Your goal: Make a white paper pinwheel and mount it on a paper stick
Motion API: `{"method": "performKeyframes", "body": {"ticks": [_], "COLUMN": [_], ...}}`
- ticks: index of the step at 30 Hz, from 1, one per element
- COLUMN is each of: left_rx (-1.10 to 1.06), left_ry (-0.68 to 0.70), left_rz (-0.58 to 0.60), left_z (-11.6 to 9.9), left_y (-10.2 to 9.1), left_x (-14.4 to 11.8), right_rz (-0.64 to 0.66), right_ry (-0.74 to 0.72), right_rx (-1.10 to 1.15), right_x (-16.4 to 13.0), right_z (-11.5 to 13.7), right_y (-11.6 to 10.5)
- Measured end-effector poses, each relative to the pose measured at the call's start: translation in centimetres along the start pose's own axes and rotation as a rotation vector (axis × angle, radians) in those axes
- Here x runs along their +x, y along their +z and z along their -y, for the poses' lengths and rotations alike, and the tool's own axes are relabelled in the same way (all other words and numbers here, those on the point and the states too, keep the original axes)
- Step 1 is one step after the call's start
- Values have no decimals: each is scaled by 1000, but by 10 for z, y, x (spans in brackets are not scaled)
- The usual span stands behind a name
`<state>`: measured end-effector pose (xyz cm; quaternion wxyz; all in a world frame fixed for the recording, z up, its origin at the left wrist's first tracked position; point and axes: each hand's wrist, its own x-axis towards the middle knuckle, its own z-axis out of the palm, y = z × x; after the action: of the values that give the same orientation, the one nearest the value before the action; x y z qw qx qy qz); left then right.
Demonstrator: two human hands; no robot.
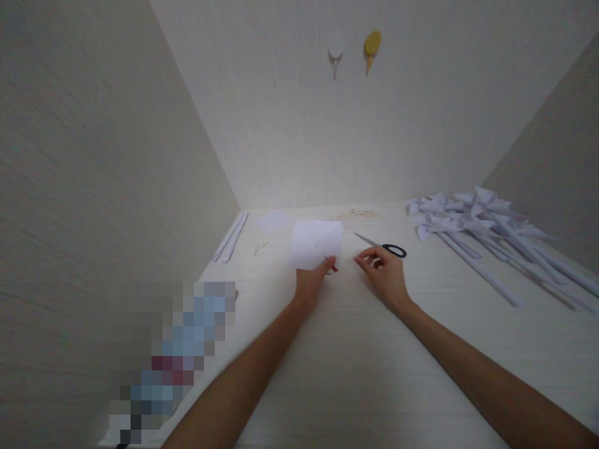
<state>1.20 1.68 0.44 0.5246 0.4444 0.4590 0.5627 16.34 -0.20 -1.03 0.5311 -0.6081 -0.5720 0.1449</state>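
Observation:
My left hand (309, 282) grips a square sheet of white paper (314, 238) by its lower edge, the thumb on top. A small dark mark sits near the middle of the sheet. Beside the thumb there is a thin dark line and a reddish spot that I cannot identify. Just right of the paper, and apart from it, my right hand (386, 279) is closed in a pinch of thumb and forefinger; whatever is between the fingertips, if anything, is too small to make out. Scissors with black handles (395, 251) lie on the table directly beyond that hand.
Several white paper pinwheels (482, 221) on rolled paper sticks are heaped at the right. Paper rolls (233, 238) lie at the left edge, near another pale sheet (274, 220). A pixelated blue object (201, 318) is at lower left. Two hooks (373, 43) are on the back wall.

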Motion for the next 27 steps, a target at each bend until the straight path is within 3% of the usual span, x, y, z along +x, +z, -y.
{"method": "performKeyframes", "body": {"ticks": [2, 4, 10, 20, 23, 25, 27], "left_rx": [-58, -102, -158, -75, -8, 5, 18], "left_ry": [-23, -39, -29, 23, 57, 70, 74], "left_rz": [11, 34, 45, 4, -12, -26, -26], "left_z": [3, 4, 4, 2, 4, 6, 8], "left_y": [0, 0, -3, -5, -7, -7, -6], "left_x": [1, 3, 3, 3, 5, 7, 10], "right_rz": [-148, -185, -42, 217, 239, 290, 447], "right_ry": [-123, -128, 34, 133, 197, 259, 355], "right_rx": [-281, -468, -621, -836, -674, -381, 27], "right_x": [8, 16, 24, 24, 20, 15, 8], "right_z": [-13, -26, -45, -31, -27, -21, -13], "right_y": [-13, -24, -34, -40, -42, -43, -42]}}
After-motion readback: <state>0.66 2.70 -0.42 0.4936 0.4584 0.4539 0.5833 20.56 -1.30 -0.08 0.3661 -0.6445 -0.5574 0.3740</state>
